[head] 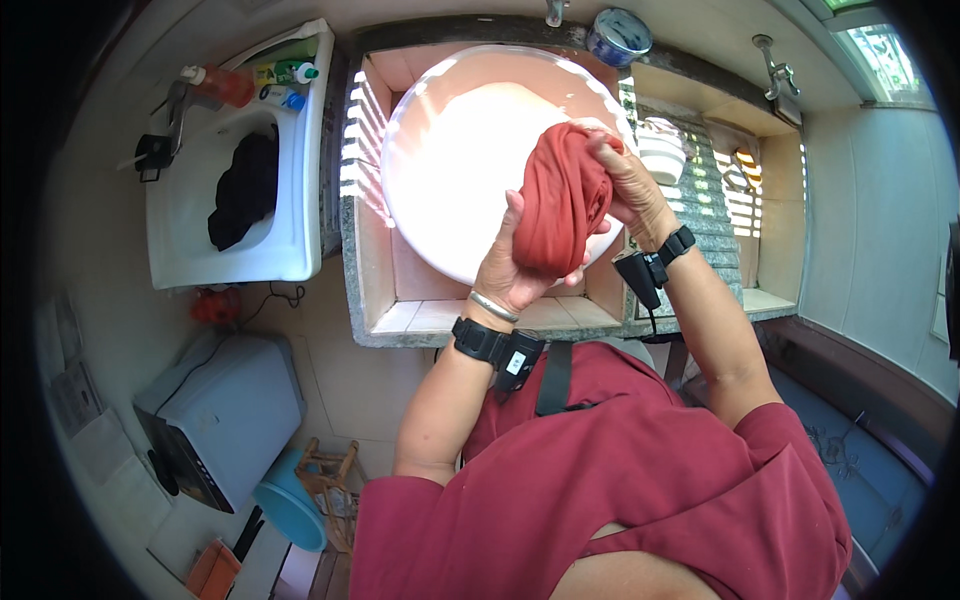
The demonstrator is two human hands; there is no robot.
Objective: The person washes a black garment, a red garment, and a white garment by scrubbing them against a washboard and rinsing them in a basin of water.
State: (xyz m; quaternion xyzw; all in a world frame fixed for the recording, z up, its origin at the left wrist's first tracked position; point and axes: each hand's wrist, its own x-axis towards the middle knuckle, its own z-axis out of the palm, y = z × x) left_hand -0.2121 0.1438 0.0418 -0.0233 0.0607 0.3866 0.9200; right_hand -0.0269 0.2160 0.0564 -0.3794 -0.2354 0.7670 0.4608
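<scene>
A bundled red cloth (564, 202) is held between my two hands above the right side of a large round plastic basin (431, 97). My left hand (510, 262) supports the cloth's lower left side, with the thumb pointing up along it. At the upper right, my right hand (628, 184) grips the bundle, its fingers partly hidden by the folds. The basin sits in a tiled sink (405, 316) with a stone rim. Bright glare washes out most of the basin's inside, so its contents cannot be told.
On the left, a white washbasin (180, 240) holds a dark cloth (247, 187), with several bottles (225, 86) behind it. A ridged stone washboard (712, 217) carries a white container (661, 150). A blue tub (619, 36) stands on the back ledge. A washing machine (232, 412) is lower left.
</scene>
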